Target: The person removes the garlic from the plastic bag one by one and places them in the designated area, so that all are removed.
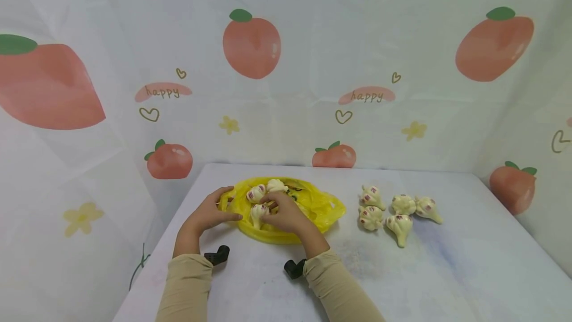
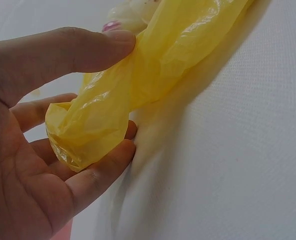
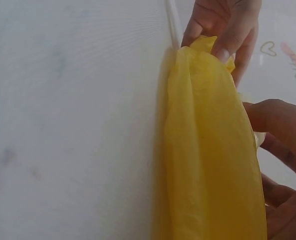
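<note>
A yellow plastic bag (image 1: 328,207) lies spread on the table with its mouth turned up. Garlic bulbs sit inside it: a bulb with purple marks (image 1: 256,193) and a paler one (image 1: 276,186) toward the back. At the bag's left end, my left hand (image 1: 208,215) holds the gathered rim between thumb and fingers; in the left wrist view the yellow plastic (image 2: 95,132) lies across the fingers. My right hand (image 1: 286,212) reaches over the bag's near rim, thumb and fingers round a garlic bulb (image 1: 258,214) inside. The bag wall hides most of this bulb in the right wrist view.
To the right of the bag, several garlic bulbs (image 1: 400,225) lie grouped on the white table (image 1: 447,267). Small black devices (image 1: 217,256) sit at both wrists. Behind the table hangs a white cloth (image 1: 286,113) printed with fruit.
</note>
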A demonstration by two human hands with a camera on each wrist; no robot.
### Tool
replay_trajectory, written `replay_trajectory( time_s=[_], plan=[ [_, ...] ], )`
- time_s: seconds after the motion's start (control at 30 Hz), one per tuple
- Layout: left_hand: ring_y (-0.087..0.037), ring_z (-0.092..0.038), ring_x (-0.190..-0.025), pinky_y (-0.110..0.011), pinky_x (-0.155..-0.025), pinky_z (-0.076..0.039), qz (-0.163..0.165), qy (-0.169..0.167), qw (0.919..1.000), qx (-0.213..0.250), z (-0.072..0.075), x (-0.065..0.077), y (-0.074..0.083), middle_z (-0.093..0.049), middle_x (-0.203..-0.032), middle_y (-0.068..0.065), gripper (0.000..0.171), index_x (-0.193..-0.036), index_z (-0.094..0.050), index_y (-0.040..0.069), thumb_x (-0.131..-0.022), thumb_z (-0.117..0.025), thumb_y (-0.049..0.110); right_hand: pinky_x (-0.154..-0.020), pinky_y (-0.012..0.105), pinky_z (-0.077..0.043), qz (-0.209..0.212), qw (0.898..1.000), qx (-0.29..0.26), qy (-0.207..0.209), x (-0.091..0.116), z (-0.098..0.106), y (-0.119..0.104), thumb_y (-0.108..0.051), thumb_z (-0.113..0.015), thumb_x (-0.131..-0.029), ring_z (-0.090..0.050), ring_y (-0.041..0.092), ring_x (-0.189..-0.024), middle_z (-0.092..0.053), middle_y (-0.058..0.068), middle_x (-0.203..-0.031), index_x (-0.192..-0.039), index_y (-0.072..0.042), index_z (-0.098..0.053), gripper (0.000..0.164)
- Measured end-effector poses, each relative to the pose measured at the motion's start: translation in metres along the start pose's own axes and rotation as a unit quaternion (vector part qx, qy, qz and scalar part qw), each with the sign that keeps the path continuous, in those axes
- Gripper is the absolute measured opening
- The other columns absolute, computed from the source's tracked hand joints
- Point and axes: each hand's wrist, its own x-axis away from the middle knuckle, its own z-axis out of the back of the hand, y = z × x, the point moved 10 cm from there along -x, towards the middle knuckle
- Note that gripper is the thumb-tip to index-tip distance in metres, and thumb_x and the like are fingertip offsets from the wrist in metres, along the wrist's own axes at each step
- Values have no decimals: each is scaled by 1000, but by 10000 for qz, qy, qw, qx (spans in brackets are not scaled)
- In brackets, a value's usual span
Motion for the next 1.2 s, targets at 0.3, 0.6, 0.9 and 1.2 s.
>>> replay_trajectory(
  time_s=[0.3,0.6,0.9,1.2],
  plan=[
    [-46,-38,-151,-69,-121,-37,-45,-11,10000,13,1,0,2,-34,-171,-21,99,-165,-36,19,-83,-89,39,-98,39,-59,43,9999,-28,136,1,6,-5,-14,-80,-93,-65,22,-115,-69,2,-126,-122,-14,-73,30],
    [-43,-42,-147,-67,-120,-40,-80,19,10000,27,1,0,2,-36,-169,-22,100,-165,-36,18,-83,-89,39,-99,41,-59,101,9989,-163,438,2,18,-10,-15,-80,-93,-65,22,-114,-70,1,-121,-122,-15,-73,30],
    [-41,-46,-143,-65,-119,-42,-87,32,10000,21,1,0,1,-39,-167,-21,101,-164,-37,18,-82,-90,40,-100,41,-59,357,9971,-235,627,4,27,-15,-13,-79,-92,-67,22,-112,-72,2,-120,-122,-13,-74,31],
    [-42,-44,-145,-66,-120,-41,-55,7,10000,24,-1,-1,1,-38,-168,-21,101,-164,-37,18,-81,-91,39,-101,44,-59,359,9966,-305,681,6,33,-19,-15,-79,-93,-66,23,-111,-73,4,-119,-122,-13,-74,30]
  ],
)
